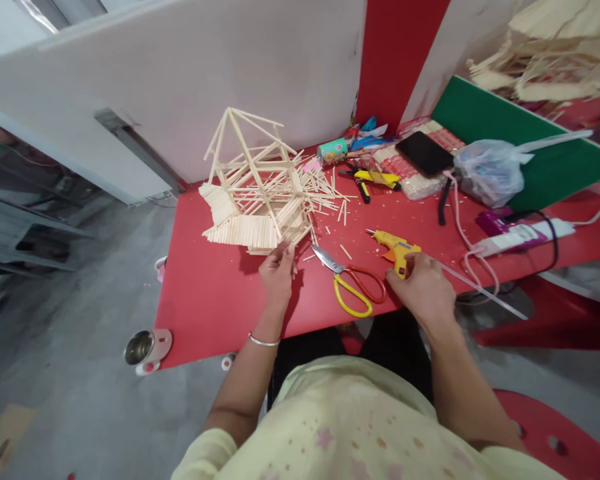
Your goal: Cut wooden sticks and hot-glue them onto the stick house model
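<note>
A house-like model of thin wooden sticks (pixel 240 230) stands on the red table, with a slatted lower roof and an open pointed frame above. At its near corner is my left hand (pixel 279 272), fingers pinched together; whatever lies between the fingertips is too small to make out. My right hand (pixel 425 287) is closed around the back of a yellow hot glue gun (pixel 397 250), whose nozzle points left. A long clear glue stick (pixel 485 293) trails out behind that hand. Between both hands lie scissors (pixel 347 280) with one red and one yellow handle, blades toward the model.
Loose sticks (pixel 325 190) are heaped behind the model. Farther back are a can (pixel 333 151), a yellow cutter (pixel 377 179), a black phone (pixel 425 153) on packs of sticks, and a plastic bag (pixel 490 172). A power strip (pixel 525 237) with cables lies right. A cup holder (pixel 155 347) hangs at the left corner.
</note>
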Motion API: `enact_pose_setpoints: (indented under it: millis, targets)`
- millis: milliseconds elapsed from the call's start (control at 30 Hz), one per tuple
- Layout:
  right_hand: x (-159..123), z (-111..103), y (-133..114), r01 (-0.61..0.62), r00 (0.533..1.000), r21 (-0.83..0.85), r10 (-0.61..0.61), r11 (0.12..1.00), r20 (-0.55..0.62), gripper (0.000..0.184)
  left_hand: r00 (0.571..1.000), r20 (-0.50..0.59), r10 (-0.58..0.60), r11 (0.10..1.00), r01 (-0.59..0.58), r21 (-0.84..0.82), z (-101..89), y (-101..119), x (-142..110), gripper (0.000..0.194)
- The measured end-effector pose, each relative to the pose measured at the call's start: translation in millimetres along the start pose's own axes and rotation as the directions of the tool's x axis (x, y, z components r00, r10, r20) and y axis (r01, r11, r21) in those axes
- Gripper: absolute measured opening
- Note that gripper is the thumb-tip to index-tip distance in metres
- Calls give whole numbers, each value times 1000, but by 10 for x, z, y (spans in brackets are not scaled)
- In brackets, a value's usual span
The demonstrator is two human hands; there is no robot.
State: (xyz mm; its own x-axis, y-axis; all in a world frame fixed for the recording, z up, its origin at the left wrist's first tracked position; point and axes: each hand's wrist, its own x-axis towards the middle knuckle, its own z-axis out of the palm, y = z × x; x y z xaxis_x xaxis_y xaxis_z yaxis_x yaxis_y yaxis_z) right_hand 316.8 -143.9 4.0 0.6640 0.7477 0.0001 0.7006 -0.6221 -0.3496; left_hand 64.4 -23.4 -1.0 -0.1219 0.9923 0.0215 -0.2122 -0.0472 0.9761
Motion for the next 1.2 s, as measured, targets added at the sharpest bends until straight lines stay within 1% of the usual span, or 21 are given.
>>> enact_pose_setpoints:
  millis: [133, 233, 267, 333, 400, 433, 467, 533, 633, 700, 800, 900, 1000, 1100, 1200]
  targets:
    - [62, 45, -65, -71, 997, 103, 70, 992, 21, 64, 996, -81, -37, 998, 34, -46, 169, 44, 22, 47]
    - [154, 123, 0, -122, 992, 293, 111, 948, 53, 61, 992, -124, -12, 997, 3, -72, 260, 131, 57, 43]
    - [170, 153, 26, -120, 993, 383, 105, 916, 62, 59, 991, -134, 0, 997, -11, -78, 283, 161, 66, 41]
    - [159, 201, 37, -85, 996, 586, 78, 806, 37, 57, 988, -153, 15, 996, -28, -84, 318, 207, 76, 38]
    - [86, 210, -41, -6, 997, 743, 63, 669, -48, 56, 985, -172, 16, 995, -33, -96, 337, 225, 69, 37]
    - [34, 198, -115, 42, 993, 785, 61, 618, -102, 55, 984, -179, 17, 994, -36, -107, 342, 225, 60, 38]
    - [-19, 178, -209, 92, 987, 797, 51, 597, -152, 53, 983, -185, 16, 992, -39, -120, 344, 222, 47, 39]
    - [-112, 129, -428, 177, 977, 778, -12, 603, -213, 45, 981, -191, 15, 989, -42, -140, 343, 214, 17, 41]
    - [-177, 86, -753, 341, 937, 701, -166, 626, -308, 32, 985, -174, 14, 990, -39, -137, 333, 211, -19, 41]
    - [-188, 82, -925, 430, 902, 666, -256, 609, -347, 28, 986, -163, 19, 991, -40, -129, 325, 211, -29, 40]
    - [-206, 73, -1098, 496, 868, 654, -332, 571, -368, 27, 991, -135, 15, 991, -33, -127, 312, 194, -31, 39]
    - [-236, 31, -1181, 529, 848, 638, -367, 559, -382, 29, 993, -115, 4, 991, -19, -130, 301, 162, -31, 36]
    - [-259, -28, -1189, 560, 829, 605, -389, 566, -402, 30, 995, -101, -6, 989, -9, -145, 305, 140, -30, 33]
    - [-288, -79, -1132, 597, 802, 562, -416, 573, -429, 29, 990, -139, 1, 988, -23, -155, 321, 130, -26, 30]
    - [-342, -102, -1028, 650, 760, 526, -474, 548, -445, 32, 988, -155, -9, 996, -6, -94, 327, 98, -36, 26]
